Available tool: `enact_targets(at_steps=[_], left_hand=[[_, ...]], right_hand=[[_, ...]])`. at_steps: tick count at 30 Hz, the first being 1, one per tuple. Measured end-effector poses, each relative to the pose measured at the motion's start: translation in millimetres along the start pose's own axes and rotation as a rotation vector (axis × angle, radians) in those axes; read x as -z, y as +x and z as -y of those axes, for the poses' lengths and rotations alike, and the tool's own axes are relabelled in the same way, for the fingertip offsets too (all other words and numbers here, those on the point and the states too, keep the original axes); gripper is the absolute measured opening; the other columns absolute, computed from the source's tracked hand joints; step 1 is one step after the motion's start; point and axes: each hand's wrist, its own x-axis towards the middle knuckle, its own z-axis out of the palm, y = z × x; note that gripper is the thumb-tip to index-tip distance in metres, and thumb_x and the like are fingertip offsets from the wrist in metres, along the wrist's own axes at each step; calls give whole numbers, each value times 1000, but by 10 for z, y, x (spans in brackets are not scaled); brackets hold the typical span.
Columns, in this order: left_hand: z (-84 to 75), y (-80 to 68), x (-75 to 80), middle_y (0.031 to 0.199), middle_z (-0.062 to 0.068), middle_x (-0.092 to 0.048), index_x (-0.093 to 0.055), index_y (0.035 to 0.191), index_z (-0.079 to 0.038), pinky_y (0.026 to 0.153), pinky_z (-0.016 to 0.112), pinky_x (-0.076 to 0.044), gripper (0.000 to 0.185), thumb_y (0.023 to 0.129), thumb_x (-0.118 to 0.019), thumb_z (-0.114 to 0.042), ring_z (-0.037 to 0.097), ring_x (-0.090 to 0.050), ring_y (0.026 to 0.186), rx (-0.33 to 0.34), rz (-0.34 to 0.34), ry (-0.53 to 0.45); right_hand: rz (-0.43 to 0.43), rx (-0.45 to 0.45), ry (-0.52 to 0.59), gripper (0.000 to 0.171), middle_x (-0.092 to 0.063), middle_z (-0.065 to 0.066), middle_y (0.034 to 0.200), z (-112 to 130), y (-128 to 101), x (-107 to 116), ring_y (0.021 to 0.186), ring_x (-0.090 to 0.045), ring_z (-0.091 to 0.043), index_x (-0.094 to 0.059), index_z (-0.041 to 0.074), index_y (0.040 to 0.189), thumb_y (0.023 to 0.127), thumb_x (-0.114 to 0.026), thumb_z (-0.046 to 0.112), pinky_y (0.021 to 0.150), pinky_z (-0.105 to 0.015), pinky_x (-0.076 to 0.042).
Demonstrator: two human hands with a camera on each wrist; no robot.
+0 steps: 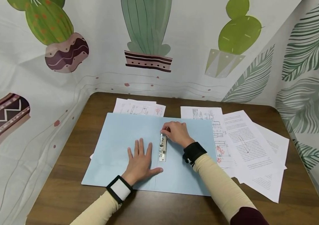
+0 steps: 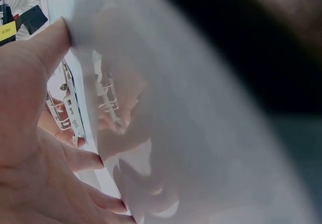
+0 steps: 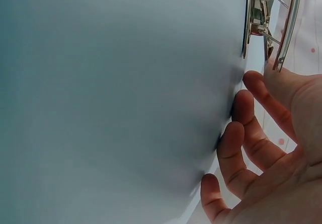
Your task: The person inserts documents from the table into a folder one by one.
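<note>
Left hand (image 1: pixel 140 163) spreads on blue folder (image 1: pixel 108 150), inside its near edge; right hand (image 1: pixel 177 133) pinches the metal clip (image 1: pixel 162 150) by its far end.

The head view is bright and evenly lit, with soft shading on the folder (image 1: pixel 120 140) under both the left hand (image 1: pixel 139 164) and right hand (image 1: pixel 177 132). A darker shadow falls on the table (image 1: pixel 170 204) between the forearms, along the folder's near edge. The clip (image 1: pixel 162 150) glints just below the right hand; print on the papers (image 1: pixel 246 150) to that hand's right is too small to read. In the left wrist view, the glossy folder mirrors the fingers beside the fingertips, then blurs into grey haze; past it, a dark shape (image 2: pixel 241 38) is wholly out of focus. In the right wrist view, the folder is dim, with small shadows at the fingertips, and the background behind the hand is pale.
</note>
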Motion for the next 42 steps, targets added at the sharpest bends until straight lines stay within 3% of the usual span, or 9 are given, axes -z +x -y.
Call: enact_targets(at_steps=[42], left_hand=[[-16,-16,26,163,37,-18,-39,156,-1,110,79,-14,117,73,-78,-74,58,-13,150,-3,11,12]], right_hand=[[-3,0,45,12,-63,6,75,-28,-20,-18,80,-58,-16,-78,20,98,98,-72,30,86,-48,-36]])
